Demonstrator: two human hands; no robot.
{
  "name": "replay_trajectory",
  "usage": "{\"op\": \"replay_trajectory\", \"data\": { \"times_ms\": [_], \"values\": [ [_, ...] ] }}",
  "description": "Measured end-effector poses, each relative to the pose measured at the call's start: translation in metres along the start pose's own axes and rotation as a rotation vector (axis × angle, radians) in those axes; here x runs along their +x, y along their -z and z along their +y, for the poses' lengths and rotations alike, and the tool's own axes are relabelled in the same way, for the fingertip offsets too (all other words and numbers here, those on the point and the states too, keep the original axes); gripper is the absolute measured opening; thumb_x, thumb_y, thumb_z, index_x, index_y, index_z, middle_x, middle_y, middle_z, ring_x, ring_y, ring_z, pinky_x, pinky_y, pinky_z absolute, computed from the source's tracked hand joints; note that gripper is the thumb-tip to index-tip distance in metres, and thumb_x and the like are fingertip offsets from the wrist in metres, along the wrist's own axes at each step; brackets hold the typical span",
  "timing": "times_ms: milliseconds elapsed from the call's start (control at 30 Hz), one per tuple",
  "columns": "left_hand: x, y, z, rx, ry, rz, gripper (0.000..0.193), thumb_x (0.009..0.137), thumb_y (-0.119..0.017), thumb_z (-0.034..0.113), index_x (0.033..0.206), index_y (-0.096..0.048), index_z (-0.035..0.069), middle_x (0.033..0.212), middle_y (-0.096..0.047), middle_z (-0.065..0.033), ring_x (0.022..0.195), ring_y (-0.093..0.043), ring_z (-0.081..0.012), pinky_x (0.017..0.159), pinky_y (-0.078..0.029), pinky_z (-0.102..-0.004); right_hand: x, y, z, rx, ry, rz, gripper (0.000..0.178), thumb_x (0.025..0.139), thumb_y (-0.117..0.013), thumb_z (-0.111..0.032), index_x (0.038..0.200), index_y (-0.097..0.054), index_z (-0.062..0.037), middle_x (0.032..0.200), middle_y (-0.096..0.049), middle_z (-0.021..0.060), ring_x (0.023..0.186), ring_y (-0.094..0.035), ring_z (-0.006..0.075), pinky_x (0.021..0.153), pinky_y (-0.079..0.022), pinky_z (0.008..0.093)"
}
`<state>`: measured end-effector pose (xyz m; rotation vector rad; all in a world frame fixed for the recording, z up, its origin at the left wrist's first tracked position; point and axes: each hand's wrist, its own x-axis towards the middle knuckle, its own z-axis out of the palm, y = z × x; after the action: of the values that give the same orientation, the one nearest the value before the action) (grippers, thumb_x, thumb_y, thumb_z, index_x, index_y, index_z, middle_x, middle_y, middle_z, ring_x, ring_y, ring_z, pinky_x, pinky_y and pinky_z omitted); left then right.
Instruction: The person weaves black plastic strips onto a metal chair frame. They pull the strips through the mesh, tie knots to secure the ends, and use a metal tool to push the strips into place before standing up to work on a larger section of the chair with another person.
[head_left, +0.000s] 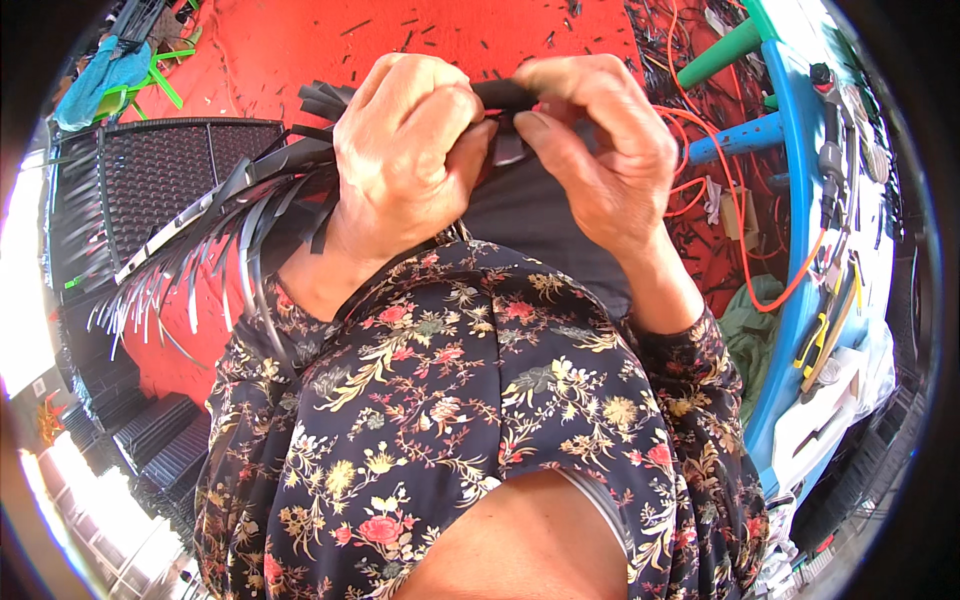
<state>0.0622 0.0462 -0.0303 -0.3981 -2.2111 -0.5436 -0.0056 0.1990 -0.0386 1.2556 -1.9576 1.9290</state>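
Note:
My left hand [405, 145] is closed around a bundle of flat black strips [320, 103], whose cut ends stick out past its knuckles. Between the two hands runs a short dark band of the same black material [503, 95]. My right hand [610, 140] pinches the far end of this band, thumb and forefinger bent in toward it. Long strips [200, 275] fan out and hang down to the left of my left wrist. Dark cloth [540, 215] lies below the hands, over my lap. What is inside the fists is hidden.
At the left stands a black woven panel [155, 170]. A blue table [790, 330] at the right carries a black power tool [830, 150] and a yellow-black cutter [812, 340]. An orange hose [740, 230] loops beside it. Black scraps litter the red floor [270, 50].

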Motion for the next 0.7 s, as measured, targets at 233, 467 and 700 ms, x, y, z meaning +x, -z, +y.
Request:
{"op": "replay_trajectory", "data": {
  "times_ms": [233,467,700],
  "values": [
    [0.003,-0.014,-0.019,0.024,0.054,0.008,0.022,0.055,-0.068,-0.004,0.069,-0.053,0.005,0.071,-0.052,-0.0064,0.066,-0.053,-0.0251,0.058,-0.044,-0.0332,-0.005,-0.005,0.022,-0.191,0.190,0.081,0.030,0.062,-0.065,0.009,0.088,-0.063,-0.0055,0.085,-0.057,0.0088,0.074,-0.058,0.0215,0.062,-0.048,0.0278],
    [0.005,-0.004,-0.022,0.099,0.029,0.025,0.019,0.058,-0.067,-0.003,0.067,-0.052,0.006,0.071,-0.052,-0.0050,0.065,-0.053,-0.0232,0.059,-0.044,-0.0323,-0.017,0.007,0.027,0.260,-0.169,-0.009,0.031,0.074,-0.048,0.012,0.100,-0.059,-0.0007,0.089,-0.059,0.0083,0.075,-0.059,0.0133,0.067,-0.047,0.0232],
    [-0.012,-0.004,0.002,0.131,-0.081,0.048,0.019,0.052,-0.067,0.000,0.063,-0.052,0.003,0.072,-0.051,-0.0063,0.069,-0.055,-0.0232,0.058,-0.044,-0.0317,-0.013,0.001,0.023,1.002,-0.995,0.057,0.016,0.089,-0.052,-0.019,0.093,-0.053,-0.0031,0.072,-0.060,0.0056,0.061,-0.060,0.0156,0.052,-0.047,0.0244]
  ]
}}
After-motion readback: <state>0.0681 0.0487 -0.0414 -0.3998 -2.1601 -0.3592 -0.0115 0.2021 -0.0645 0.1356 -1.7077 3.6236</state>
